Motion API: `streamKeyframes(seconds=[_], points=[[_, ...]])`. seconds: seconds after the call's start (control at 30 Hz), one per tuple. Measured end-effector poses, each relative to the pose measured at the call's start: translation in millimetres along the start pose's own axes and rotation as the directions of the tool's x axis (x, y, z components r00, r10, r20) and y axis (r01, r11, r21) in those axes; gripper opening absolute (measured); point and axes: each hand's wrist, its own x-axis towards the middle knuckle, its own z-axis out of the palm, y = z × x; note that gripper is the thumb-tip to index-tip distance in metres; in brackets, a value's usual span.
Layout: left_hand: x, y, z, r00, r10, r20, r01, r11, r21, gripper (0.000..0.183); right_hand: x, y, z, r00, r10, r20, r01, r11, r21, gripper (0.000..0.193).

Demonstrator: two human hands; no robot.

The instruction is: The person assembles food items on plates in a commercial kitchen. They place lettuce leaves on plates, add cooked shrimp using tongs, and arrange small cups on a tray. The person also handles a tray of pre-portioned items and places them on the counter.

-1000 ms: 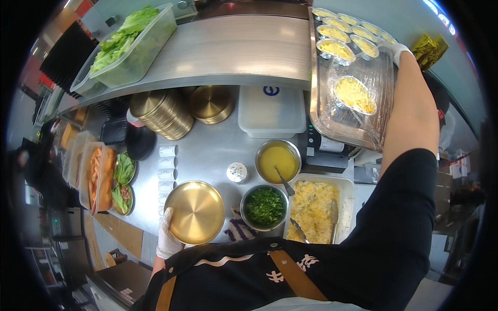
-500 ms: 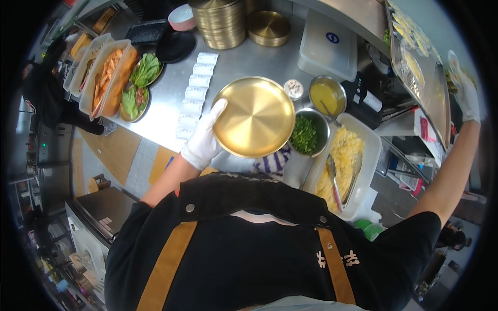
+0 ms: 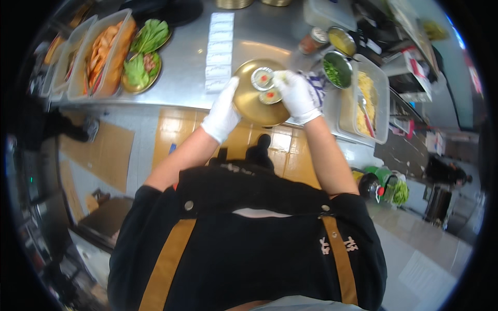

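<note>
A stainless-steel kitchen counter (image 3: 187, 78) runs across twelve o'clock, with glossy yellow-tan floor tiles (image 3: 171, 129) below it, a dark cabinet area (image 3: 31, 119) at nine o'clock, and paler grey flooring (image 3: 425, 259) toward four o'clock.

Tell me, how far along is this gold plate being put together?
Partly filled. Two small round cups with yellowish filling and a red dot already sit on the gold plate. The gloved left hand steadies the plate's left rim at the counter edge, while the gloved right hand rests at the cups. The plate's lower half is bare, and the chopped greens and yellow food tray sit beside it.
</note>
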Motion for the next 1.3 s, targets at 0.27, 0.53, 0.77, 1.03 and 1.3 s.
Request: streamKeyframes(seconds=[0.27,0.53,0.77,1.03,1.3], points=[[10.7,-27.8,-21.1,0.992,-0.107,-0.074,0.097,0.988,-0.118,0.042,-123.4,1.3,-15.8,0.940,-0.034,-0.339,0.027,0.999,-0.025,0.035],[58.4,-64.1,-18.9,0.999,-0.008,-0.039,0.008,1.000,-0.002,0.038,-282.1,92.2,-19.7,0.898,0.279,-0.339,-0.226,0.956,0.189,0.034],[105.4,-67.1,5.7,0.973,0.012,-0.229,0.009,0.996,0.090,0.034,-347.1,145.6,-15.1,0.830,0.534,-0.160,-0.458,0.817,0.350,0.033],[-56.1,-59.0,-64.8,0.880,0.166,-0.444,-0.027,0.953,0.302,0.036,-339.0,174.3,-9.6,0.819,0.573,0.032,-0.513,0.707,0.486,0.034],[9.6,22.6,-194.7,0.746,0.172,-0.644,-0.391,0.895,-0.214,0.079,-352.6,158.5,-29.5,0.709,0.699,0.090,-0.695,0.672,0.254,0.033]])
